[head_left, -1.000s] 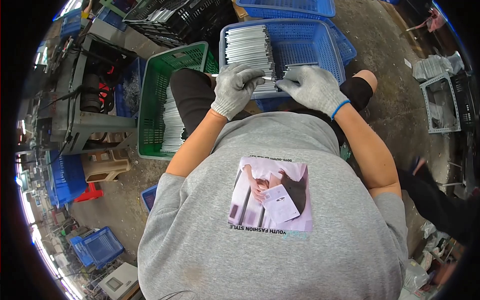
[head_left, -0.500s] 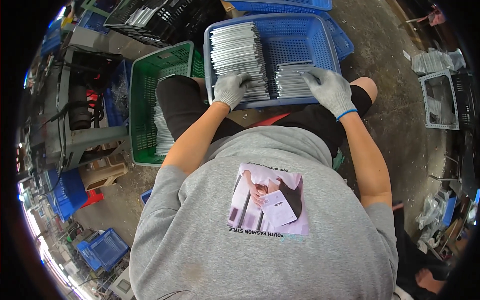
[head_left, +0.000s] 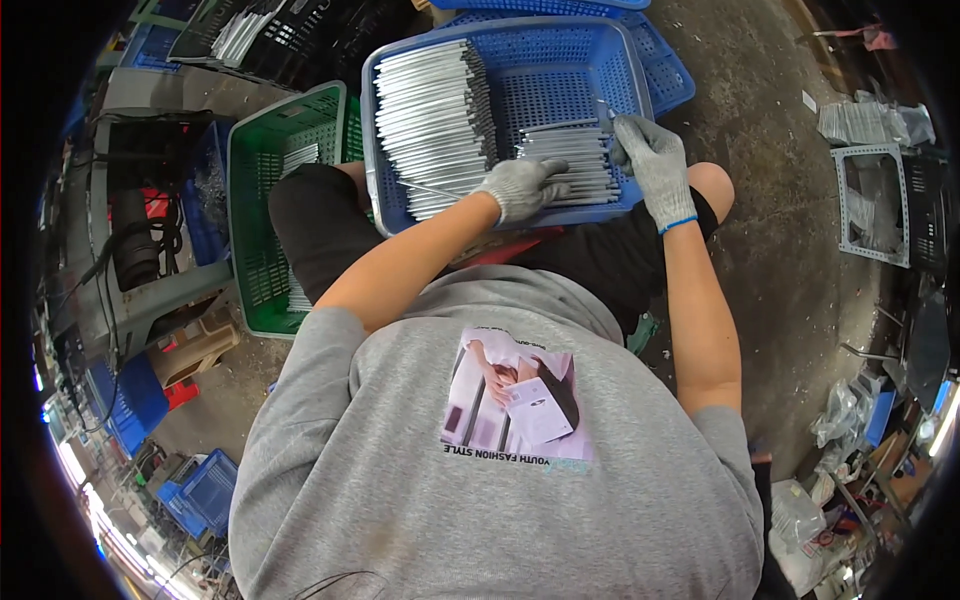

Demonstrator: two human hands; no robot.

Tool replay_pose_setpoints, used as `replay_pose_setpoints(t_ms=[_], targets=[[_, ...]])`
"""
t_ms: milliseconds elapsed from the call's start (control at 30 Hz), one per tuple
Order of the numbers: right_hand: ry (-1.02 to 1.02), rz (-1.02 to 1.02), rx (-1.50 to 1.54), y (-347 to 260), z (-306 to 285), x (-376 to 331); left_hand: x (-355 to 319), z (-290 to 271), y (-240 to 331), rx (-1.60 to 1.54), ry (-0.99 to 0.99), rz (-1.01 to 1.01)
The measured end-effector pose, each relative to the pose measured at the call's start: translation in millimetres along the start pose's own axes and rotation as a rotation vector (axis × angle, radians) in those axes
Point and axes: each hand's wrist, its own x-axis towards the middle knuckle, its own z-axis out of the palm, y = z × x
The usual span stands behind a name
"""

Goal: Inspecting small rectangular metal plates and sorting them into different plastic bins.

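At twelve o'clock, a blue plastic basket (head_left: 545, 92) holds a larger stack (head_left: 430, 130) and a smaller stack (head_left: 565, 148) of slim silver rods. The gloved left hand (head_left: 526, 190), thumb and fingers parted, hides part of the smaller one; the gloved right hand (head_left: 655, 168) crosses the rim toward two o'clock, fingertips bunched — whether pinching anything, I cannot tell. A green basket (head_left: 300, 115) sits at ten, a black crate (head_left: 325, 40) at eleven. Upside-down dark lettering edges the grey T-shirt's (head_left: 500, 520) photo print (head_left: 512, 395).

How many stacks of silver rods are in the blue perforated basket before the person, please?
2: the larger stack along the left of the basket, and the smaller stack at its right, partly covered by the left gloved hand. More may be hidden underneath.
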Motion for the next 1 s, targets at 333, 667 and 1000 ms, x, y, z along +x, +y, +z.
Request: replay_pose_setpoints(t_ms=[333,667,1000], targets=[[0.058,0.078,0.235,25,-2,6,28,27,25,0.031,-0.279,-0.080],[0.062,-0.012,0.085,31,-3,7,18,21,57,0.013,-0.219,-0.074],[0.033,-0.019,0.676,11,-33,18,24,-1,40,-0.410,-0.081,-0.087]])
